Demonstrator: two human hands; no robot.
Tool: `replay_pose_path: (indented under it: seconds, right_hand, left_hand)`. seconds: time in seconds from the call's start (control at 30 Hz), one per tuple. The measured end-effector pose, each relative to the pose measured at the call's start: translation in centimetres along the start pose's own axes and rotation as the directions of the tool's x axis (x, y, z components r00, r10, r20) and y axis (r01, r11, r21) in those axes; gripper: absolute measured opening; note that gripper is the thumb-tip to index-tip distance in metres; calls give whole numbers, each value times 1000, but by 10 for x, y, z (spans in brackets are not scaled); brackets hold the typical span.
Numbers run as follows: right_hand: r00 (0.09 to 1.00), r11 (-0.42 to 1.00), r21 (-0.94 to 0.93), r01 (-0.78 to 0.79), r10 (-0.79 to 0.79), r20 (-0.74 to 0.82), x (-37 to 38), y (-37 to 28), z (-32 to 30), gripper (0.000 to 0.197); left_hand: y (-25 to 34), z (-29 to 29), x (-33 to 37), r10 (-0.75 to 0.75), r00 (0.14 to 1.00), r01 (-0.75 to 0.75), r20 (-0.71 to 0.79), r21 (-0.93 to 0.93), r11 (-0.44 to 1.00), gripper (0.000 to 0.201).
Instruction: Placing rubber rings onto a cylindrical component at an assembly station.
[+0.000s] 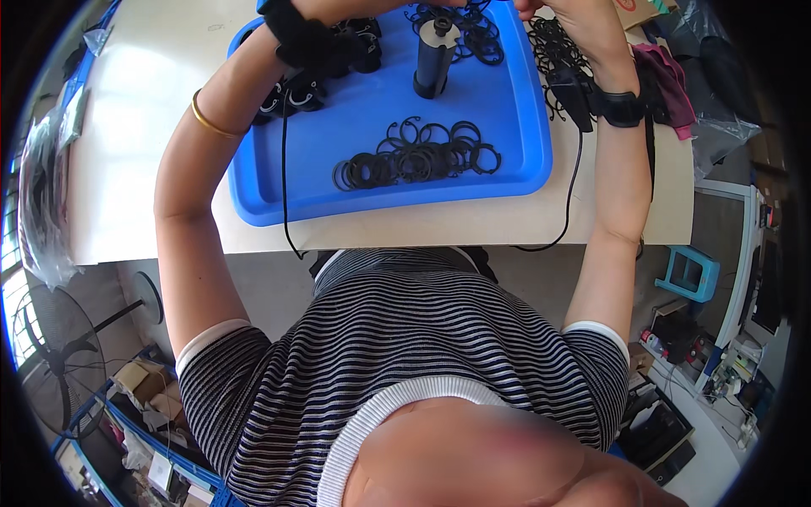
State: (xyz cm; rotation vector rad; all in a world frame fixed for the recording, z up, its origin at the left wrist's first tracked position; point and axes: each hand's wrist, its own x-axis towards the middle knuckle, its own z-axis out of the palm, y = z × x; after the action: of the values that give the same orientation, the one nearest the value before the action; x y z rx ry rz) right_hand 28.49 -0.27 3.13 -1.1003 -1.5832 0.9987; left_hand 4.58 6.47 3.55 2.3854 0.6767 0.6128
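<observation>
My left hand [355, 8] reaches over the far side of a blue tray [372, 203], cut by the upper edge. My right hand [577, 19] is cut off there too, above the tray's far right corner. The fingers of both are mostly out of view, so what they hold is hidden. Between them a dark cylinder with a metal top [432, 61] stands upright in the tray. Black open snap rings [414, 162] lie heaped at the tray's near side, and another heap of black rings [483, 40] sits beside the cylinder.
Black round parts [302, 95] fill the tray's left side. More black rings [553, 46] lie on the table [127, 169] right of the tray. Black cables [285, 177] run from both wristbands. A maroon cloth [667, 84] lies at right; a fan [63, 359] stands at left.
</observation>
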Motion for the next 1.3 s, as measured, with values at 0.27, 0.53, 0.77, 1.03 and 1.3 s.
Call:
replay_pose_path:
  seconds: [0.27, 0.53, 0.77, 1.03, 1.3]
  right_hand:
    - [1000, 1000, -22, 16, -16, -12, 0, 5, -4, 20]
    - [991, 958, -271, -94, 116, 64, 1, 14, -6, 14]
    - [985, 913, -390, -119, 157, 67, 1, 13, -10, 7]
    - [988, 948, -285, -145, 155, 14, 2, 16, -9, 14]
    - [978, 916, -374, -141, 187, 89, -1, 20, -23, 26]
  left_hand:
    - [-10, 12, 13, -118, 985, 146, 128, -232, 962, 13]
    - [-21, 16, 17, -115, 990, 138, 83, -361, 922, 12]
    - [-25, 17, 21, -173, 982, 191, 82, -389, 901, 15]
    - [-33, 18, 24, -169, 984, 176, 53, -421, 890, 14]
    - [-35, 22, 33, -109, 993, 121, 55, -490, 863, 15]
